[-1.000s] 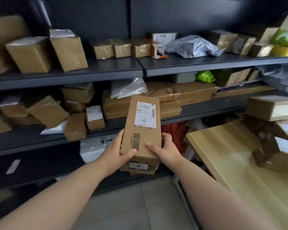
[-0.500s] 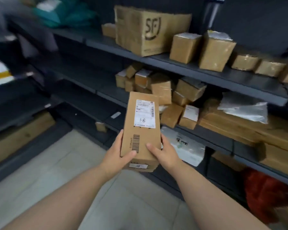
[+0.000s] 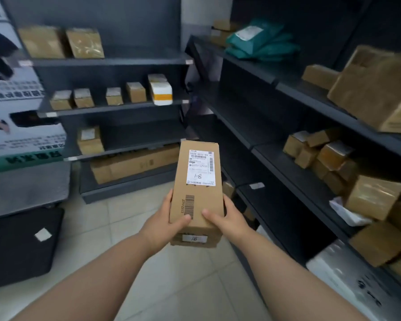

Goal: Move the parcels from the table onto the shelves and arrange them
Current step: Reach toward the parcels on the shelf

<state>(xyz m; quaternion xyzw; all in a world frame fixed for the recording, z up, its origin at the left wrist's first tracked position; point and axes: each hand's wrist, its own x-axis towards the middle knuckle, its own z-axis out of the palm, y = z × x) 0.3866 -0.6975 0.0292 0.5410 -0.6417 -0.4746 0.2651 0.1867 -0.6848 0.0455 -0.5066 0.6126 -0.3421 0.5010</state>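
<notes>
A long brown cardboard parcel [image 3: 198, 188] with a white label marked "1-8" and a barcode is held out in front of me, above the tiled floor. My left hand [image 3: 166, 218] grips its near left side, thumb on top. My right hand [image 3: 227, 218] grips its near right side, thumb on top too. Dark metal shelves stand ahead: a rack [image 3: 116, 105] at the back left with small boxes, and a long rack [image 3: 276, 144] running along the right with cartons and bags. The table is out of view.
A row of small brown boxes [image 3: 97, 98] and a white-and-orange box [image 3: 160, 90] sit on the back rack. A teal bag [image 3: 262, 42] lies on the right rack's top shelf. A big carton [image 3: 377, 89] and a heap of small boxes [image 3: 329, 156] fill the right. A black case [image 3: 21, 246] stands left.
My view has swung left, from the table and the full shelves to the corner where the two racks meet. Both hands keep the same grip on the parcel.
</notes>
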